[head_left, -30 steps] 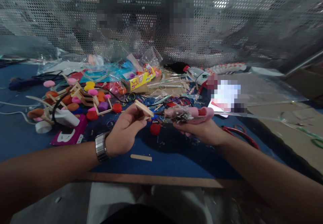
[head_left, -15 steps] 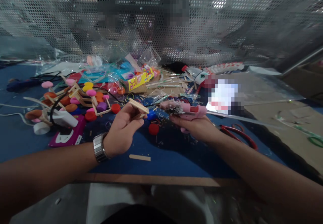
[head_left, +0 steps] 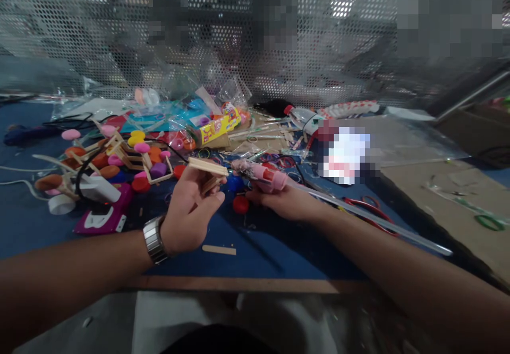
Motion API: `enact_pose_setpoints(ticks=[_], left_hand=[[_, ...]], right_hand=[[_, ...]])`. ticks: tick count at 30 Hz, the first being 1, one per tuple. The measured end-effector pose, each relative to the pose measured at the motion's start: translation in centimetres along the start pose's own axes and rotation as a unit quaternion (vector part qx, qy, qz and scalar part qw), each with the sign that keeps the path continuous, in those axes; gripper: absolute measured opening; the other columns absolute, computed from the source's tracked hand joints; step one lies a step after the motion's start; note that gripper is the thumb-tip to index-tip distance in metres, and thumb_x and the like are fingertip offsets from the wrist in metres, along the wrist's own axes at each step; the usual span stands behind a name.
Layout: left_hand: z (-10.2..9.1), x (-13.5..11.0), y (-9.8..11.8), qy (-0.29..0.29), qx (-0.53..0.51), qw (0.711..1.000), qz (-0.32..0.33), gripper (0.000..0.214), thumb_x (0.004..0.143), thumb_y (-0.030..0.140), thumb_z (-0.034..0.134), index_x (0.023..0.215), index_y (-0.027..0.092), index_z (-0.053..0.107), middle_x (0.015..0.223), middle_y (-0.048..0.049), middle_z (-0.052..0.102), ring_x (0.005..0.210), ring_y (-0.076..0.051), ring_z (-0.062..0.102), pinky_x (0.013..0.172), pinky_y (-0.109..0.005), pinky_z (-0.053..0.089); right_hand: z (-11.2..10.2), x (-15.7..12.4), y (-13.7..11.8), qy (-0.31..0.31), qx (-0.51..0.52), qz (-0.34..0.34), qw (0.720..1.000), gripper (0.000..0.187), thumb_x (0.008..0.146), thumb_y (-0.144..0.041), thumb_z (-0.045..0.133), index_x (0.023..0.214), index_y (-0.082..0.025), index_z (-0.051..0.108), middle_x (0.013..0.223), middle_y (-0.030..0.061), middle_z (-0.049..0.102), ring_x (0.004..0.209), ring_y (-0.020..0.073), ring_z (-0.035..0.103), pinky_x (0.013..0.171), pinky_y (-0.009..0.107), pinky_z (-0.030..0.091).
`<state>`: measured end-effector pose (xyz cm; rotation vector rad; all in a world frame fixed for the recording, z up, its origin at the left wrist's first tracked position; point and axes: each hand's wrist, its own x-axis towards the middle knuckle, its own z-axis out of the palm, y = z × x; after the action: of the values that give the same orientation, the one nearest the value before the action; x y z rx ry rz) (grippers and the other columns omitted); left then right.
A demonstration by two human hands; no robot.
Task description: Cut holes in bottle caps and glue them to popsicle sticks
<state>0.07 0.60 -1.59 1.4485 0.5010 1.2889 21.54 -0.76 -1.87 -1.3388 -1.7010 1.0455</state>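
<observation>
My left hand (head_left: 191, 210), with a metal watch (head_left: 154, 239) on its wrist, pinches a small piece built of popsicle sticks (head_left: 207, 167) between thumb and fingers. A pink glue gun (head_left: 268, 176) is in my right hand (head_left: 289, 201), its nozzle pointing left at the stick piece, close to it. From the gun's rear a long clear glue stick (head_left: 374, 220) sticks out to the right over my forearm. Whether the nozzle touches the wood cannot be made out. Below the hands a loose popsicle stick (head_left: 219, 250) lies on the blue table.
Stick frames with coloured discs (head_left: 131, 154) crowd the left, beside a purple power strip (head_left: 104, 210). A red cap (head_left: 240, 204) and a blue cap (head_left: 236, 183) lie between my hands. Red-handled pliers (head_left: 370, 216), a lit phone (head_left: 346, 152) and a bottle (head_left: 306, 120) are to the right.
My right hand has brought the glue gun left, toward the stick piece. The glue stick now slants down to the right. My left hand has shifted slightly left and tilted the piece.
</observation>
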Motion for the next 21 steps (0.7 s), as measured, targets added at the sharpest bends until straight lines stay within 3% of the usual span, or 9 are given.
enact_pose_setpoints(ticks=[4,9,13,17,21], left_hand=[[0.0,-0.1,0.1,-0.005,0.011,1.0,0.014,0.039,0.079,0.001,0.065,0.109,0.026,0.066,0.1,0.0014,0.065,0.09,-0.012,0.061,0.079,-0.021,0.049],[0.0,-0.2,0.0,-0.01,0.015,1.0,0.008,0.036,0.082,0.002,0.063,0.109,0.026,0.065,0.1,0.0009,0.064,0.09,-0.012,0.061,0.08,-0.022,0.049],[0.1,-0.3,0.0,-0.008,0.017,1.0,0.008,0.032,0.084,0.004,0.064,0.109,0.024,0.065,0.1,-0.0005,0.065,0.092,-0.013,0.063,0.082,-0.023,0.05],[0.1,-0.1,0.0,-0.008,0.013,1.0,0.004,0.029,0.083,0.007,0.066,0.106,0.023,0.064,0.099,-0.0011,0.065,0.091,-0.014,0.063,0.084,-0.025,0.051],[0.1,0.0,0.2,-0.041,-0.004,0.998,-0.053,0.016,0.089,0.014,0.065,0.103,0.023,0.065,0.098,-0.0013,0.065,0.092,-0.014,0.063,0.087,-0.025,0.051]], right_hand=[[-0.1,0.2,0.4,-0.007,-0.009,0.002,1.0,0.013,0.079,-0.036,0.067,0.084,-0.024,0.067,0.077,0.0,0.069,0.073,0.0205,0.066,0.07,0.034,0.058],[-0.5,0.4,0.4,-0.012,-0.032,-0.023,0.999,0.021,0.076,-0.032,0.071,0.096,-0.025,0.071,0.096,0.0042,0.074,0.106,0.0279,0.068,0.096,0.043,0.056],[-0.4,0.6,0.0,-0.034,-0.044,-0.051,0.997,0.017,0.077,-0.029,0.071,0.094,-0.027,0.073,0.096,0.0029,0.075,0.112,0.0288,0.067,0.108,0.047,0.049],[-0.3,0.4,-0.3,-0.001,-0.024,-0.042,0.999,0.01,0.077,-0.033,0.072,0.085,-0.027,0.071,0.09,0.0016,0.073,0.098,0.0267,0.069,0.097,0.043,0.055],[-0.6,-0.3,-0.6,0.067,0.018,0.011,0.998,0.031,0.072,-0.049,0.08,0.089,-0.025,0.068,0.081,0.001,0.068,0.079,0.0235,0.066,0.072,0.038,0.058]])
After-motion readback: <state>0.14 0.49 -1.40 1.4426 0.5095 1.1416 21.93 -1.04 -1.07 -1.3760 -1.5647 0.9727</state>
